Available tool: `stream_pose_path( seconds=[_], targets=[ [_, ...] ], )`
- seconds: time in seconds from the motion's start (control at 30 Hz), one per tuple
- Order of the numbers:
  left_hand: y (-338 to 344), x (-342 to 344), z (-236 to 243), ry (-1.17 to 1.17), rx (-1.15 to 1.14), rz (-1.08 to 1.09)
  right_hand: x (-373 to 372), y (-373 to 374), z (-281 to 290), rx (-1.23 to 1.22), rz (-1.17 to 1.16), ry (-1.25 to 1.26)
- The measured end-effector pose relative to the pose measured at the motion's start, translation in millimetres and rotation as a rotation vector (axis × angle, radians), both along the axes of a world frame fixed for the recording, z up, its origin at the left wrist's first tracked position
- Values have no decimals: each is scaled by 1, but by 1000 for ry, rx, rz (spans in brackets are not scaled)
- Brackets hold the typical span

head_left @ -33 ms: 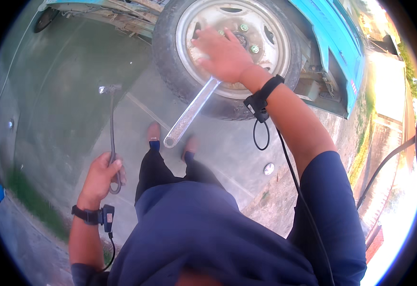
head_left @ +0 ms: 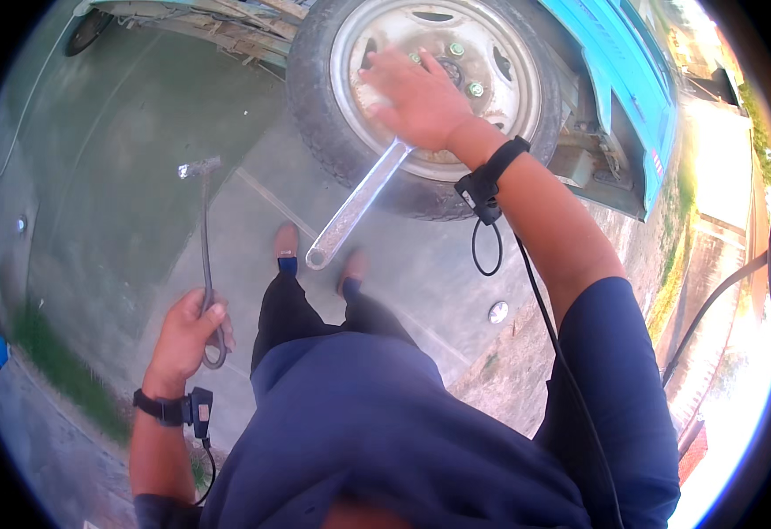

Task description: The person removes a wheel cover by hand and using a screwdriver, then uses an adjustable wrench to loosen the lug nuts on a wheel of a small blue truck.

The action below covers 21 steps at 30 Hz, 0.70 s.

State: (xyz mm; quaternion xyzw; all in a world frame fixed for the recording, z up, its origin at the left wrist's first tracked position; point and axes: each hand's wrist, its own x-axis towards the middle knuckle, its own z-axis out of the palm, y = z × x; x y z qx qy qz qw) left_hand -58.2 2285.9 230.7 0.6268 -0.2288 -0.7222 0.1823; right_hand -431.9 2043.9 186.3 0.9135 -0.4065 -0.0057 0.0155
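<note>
My left hand (head_left: pixel 190 331) is closed round the lower handle of a hammer (head_left: pixel 206 234), whose thin metal shaft ends in a loop. The hammer's head points up, away from me, above the ground. My right hand (head_left: pixel 421 99) lies with spread fingers over the middle of a wheel (head_left: pixel 513 137). Beneath its palm is the upper end of a long silver wrench (head_left: pixel 359 207), so that end is hidden. The wrench slants down to the left, toward my feet, its ring end free. Several greenish wheel nuts (head_left: pixel 457 49) show beside my fingers.
The wheel belongs to a turquoise vehicle (head_left: pixel 619 88), with its frame (head_left: pixel 213 25) running off to the left. Concrete ground (head_left: pixel 130 194) lies below. A small round shiny thing (head_left: pixel 497 312) is on the ground at right. Black cables hang from both wrist straps.
The hammer's head has tipped slightly left in my left hand. My right hand and the wrench keep their place against the wheel; the whole view has shifted a little.
</note>
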Motion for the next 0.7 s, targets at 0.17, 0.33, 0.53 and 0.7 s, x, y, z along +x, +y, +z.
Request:
stream_pose_path(
  seconds=[0.17,0.33,0.53,0.7],
  targets=[
    [69,-11,26,7,-1,-182,7,2,8,64,-14,65],
    [79,-17,42,4,117,-172,4,-3,-2,23,25,0],
    [77,6,30,170,-126,403,3,-3,-2,16,16,7],
    [82,-22,34,90,-19,179,4,-1,-2,25,29,14]
  ],
)
